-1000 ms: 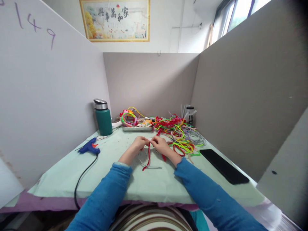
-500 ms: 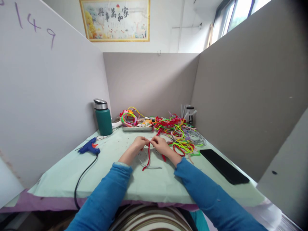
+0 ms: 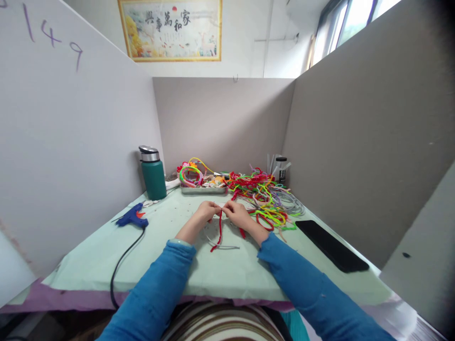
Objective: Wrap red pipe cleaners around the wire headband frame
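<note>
My left hand and my right hand meet fingertip to fingertip above the middle of the table, both closed in a pinch. Between them they grip the upper end of a red pipe cleaner, whose free length hangs down toward me. Behind its lower end a thin grey pipe cleaner lies curved on the cloth. More red pipe cleaner shows beside my right wrist. The fingers cover the exact spot where the red one is pinched.
A heap of coloured pipe cleaners spreads behind my right hand. A metal tray of craft pieces stands at the back. To the left are a green bottle and a blue glue gun with its cord; a black phone lies right.
</note>
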Motion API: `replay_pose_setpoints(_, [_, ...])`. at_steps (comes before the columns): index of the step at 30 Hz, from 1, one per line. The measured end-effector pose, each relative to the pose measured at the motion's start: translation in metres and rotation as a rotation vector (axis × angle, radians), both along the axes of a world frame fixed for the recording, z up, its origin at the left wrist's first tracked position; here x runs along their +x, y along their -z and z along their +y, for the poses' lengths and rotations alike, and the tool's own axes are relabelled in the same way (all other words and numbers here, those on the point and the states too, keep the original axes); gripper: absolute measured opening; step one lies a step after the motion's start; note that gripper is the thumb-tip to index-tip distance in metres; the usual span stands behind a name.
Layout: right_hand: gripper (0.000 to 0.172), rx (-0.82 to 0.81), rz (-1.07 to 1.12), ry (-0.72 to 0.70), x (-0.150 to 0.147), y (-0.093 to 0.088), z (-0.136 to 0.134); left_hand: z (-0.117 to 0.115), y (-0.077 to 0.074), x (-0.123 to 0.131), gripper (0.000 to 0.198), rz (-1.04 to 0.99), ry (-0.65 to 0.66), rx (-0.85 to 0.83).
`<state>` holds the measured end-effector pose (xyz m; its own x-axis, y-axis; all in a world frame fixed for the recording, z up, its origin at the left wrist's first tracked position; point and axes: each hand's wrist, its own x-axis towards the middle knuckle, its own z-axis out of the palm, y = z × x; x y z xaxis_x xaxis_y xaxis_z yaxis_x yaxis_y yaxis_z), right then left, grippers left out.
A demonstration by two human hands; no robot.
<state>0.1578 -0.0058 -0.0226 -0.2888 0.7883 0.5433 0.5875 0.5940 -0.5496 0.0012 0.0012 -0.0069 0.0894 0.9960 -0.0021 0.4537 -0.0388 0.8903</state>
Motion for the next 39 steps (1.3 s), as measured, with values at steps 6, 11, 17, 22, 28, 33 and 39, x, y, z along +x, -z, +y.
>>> replay_pose_setpoints(6, [0.020,0.007,-0.002,0.002,0.0000,0.0028,0.0024,-0.0008,-0.0003,0.0002,0.021,0.014,-0.007,0.004])
replay_pose_setpoints(11, [0.019,0.001,-0.006,0.004,0.0001,0.0029,0.0026,0.0000,0.0001,-0.0003,0.023,0.031,-0.019,-0.009])
replay_pose_setpoints(17, [0.018,-0.001,-0.007,0.009,-0.0002,0.0024,0.0025,-0.0011,-0.0012,0.0001,0.024,0.036,-0.004,-0.005])
replay_pose_setpoints(22, [0.018,-0.011,-0.012,0.005,-0.0001,0.0029,0.0030,-0.0014,-0.0014,0.0004,0.022,0.051,-0.010,-0.008])
replay_pose_setpoints(28, [0.018,-0.007,-0.009,0.003,0.0001,0.0031,0.0025,-0.0041,-0.0047,0.0010,0.021,0.063,-0.010,-0.006])
replay_pose_setpoints(33, [0.018,-0.003,-0.009,0.014,-0.0005,0.0026,0.0022,-0.0039,-0.0041,0.0010,0.022,0.058,-0.011,-0.006])
replay_pose_setpoints(39, [0.018,0.011,-0.005,0.013,-0.0002,0.0018,0.0018,-0.0029,-0.0023,0.0012,0.022,0.011,0.001,-0.018])
